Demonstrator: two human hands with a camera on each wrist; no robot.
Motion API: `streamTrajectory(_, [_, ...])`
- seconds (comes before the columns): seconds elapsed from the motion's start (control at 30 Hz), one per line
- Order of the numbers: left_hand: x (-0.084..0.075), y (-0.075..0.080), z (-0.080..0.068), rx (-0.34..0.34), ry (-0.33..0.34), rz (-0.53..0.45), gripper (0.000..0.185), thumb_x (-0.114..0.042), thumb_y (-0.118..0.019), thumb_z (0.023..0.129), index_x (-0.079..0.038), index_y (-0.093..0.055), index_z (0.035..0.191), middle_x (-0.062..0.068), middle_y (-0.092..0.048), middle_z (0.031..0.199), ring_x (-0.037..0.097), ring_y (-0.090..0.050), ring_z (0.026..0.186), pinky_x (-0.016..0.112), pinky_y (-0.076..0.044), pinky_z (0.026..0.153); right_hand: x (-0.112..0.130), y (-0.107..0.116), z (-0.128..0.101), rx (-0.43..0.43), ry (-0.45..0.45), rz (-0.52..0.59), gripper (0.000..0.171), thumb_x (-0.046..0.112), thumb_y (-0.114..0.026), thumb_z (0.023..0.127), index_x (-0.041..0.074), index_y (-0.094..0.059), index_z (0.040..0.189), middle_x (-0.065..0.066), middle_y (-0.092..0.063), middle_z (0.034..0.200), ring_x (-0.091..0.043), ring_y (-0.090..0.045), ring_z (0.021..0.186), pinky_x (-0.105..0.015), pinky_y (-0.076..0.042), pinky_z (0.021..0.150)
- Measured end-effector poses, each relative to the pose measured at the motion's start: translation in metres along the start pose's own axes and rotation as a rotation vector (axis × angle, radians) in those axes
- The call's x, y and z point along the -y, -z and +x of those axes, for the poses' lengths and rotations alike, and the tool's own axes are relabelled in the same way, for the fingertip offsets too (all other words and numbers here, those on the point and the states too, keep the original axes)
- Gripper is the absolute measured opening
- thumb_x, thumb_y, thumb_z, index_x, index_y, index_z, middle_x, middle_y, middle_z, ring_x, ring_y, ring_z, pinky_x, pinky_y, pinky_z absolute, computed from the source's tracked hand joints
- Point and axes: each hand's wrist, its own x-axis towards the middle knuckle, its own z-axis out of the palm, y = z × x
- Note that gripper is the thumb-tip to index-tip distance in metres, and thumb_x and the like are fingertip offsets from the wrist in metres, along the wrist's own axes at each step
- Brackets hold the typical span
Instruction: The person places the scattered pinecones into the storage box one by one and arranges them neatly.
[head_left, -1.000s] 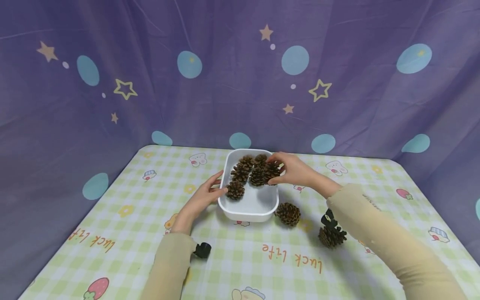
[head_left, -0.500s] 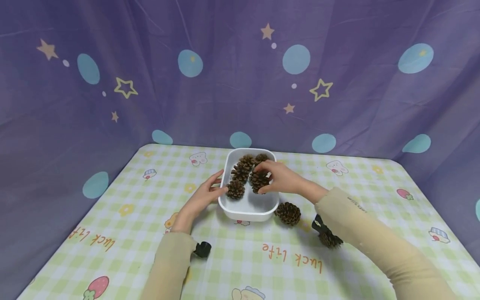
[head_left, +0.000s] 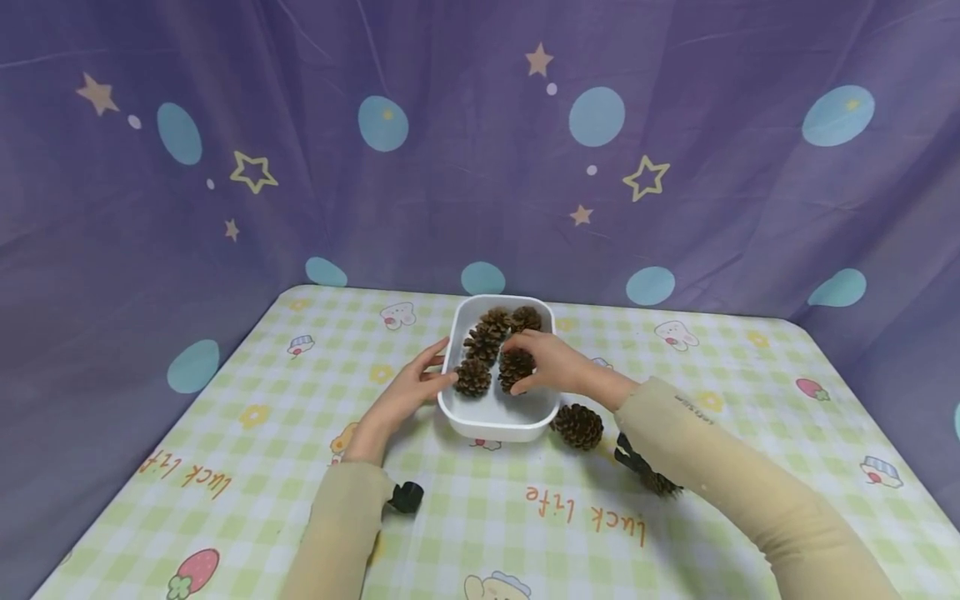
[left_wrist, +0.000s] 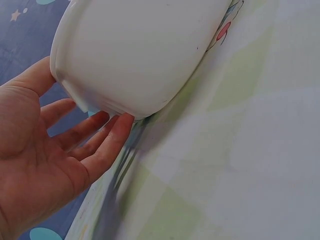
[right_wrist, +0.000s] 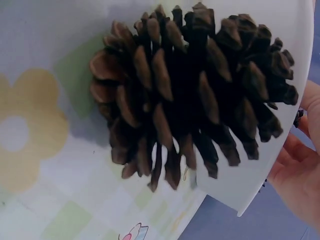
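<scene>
Right hand (head_left: 551, 363): fingers curled around a scaly brown pine cone (head_left: 515, 367), held inside the white plastic tub (head_left: 495, 421). Left hand (head_left: 408, 392): fingers straight, pressed flat against the tub's smooth rounded left wall. Beyond the held cone, four more pine cones sit in the tub. Just right of the tub, a loose cone (head_left: 577, 426) lies on the checked table (head_left: 525, 517).

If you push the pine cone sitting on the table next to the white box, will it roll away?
Probably only a little. The pine cone is rounded, so it could wobble or roll, but its open, sticking-out scales would likely catch on the tablecloth. It looks dry and airy, so probably light, and the thin scale tips might snap if squeezed.
</scene>
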Motion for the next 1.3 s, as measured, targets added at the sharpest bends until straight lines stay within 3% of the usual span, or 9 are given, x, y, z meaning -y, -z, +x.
streamTrajectory(0.3, [-0.0021, -0.0005, 0.0000, 0.000, 0.011, -0.002, 0.070, -0.019, -0.058, 0.089, -0.018, -0.017, 0.147, 0.020, -0.031, 0.142, 0.035, -0.046, 0.118, 0.040, -0.050, 0.089, 0.0016, -0.0025, 0.0006, 0.034, -0.036, -0.042, 0.063, 0.031, -0.078, 0.070, 0.011, -0.052, 0.124, -0.010, -0.050, 0.124, -0.025, -0.051, 0.110, -0.037, -0.047, 0.091])
streamTrajectory(0.53, [-0.0013, -0.0007, -0.0006, 0.012, -0.003, -0.011, 0.070, -0.019, -0.057, 0.090, -0.016, -0.017, 0.147, 0.021, -0.032, 0.141, 0.036, -0.047, 0.116, 0.043, -0.049, 0.090, 0.0023, -0.0056, 0.0021, 0.052, -0.080, -0.037, 0.063, 0.028, -0.078, 0.070, 0.011, -0.051, 0.125, -0.013, -0.046, 0.124, -0.027, -0.052, 0.108, -0.039, -0.047, 0.091])
streamTrajectory(0.9, [-0.0031, -0.0010, 0.0005, -0.002, 0.007, -0.013, 0.069, -0.018, -0.057, 0.089, -0.017, -0.018, 0.146, 0.021, -0.032, 0.141, 0.036, -0.046, 0.118, 0.044, -0.048, 0.092, -0.0016, -0.0051, 0.0041, 0.043, -0.043, -0.036, 0.062, 0.030, -0.078, 0.070, 0.013, -0.052, 0.124, -0.010, -0.048, 0.122, -0.024, -0.051, 0.107, -0.040, -0.046, 0.093])
streamTrajectory(1.3, [-0.0028, -0.0006, 0.0004, -0.001, 0.007, -0.009, 0.069, -0.017, -0.057, 0.090, -0.018, -0.018, 0.147, 0.020, -0.032, 0.141, 0.036, -0.046, 0.118, 0.044, -0.048, 0.091, -0.0012, 0.0026, -0.0018, 0.035, -0.008, -0.026, 0.055, 0.026, -0.075, 0.074, 0.011, -0.053, 0.123, -0.009, -0.050, 0.116, -0.021, -0.054, 0.098, -0.030, -0.051, 0.078])
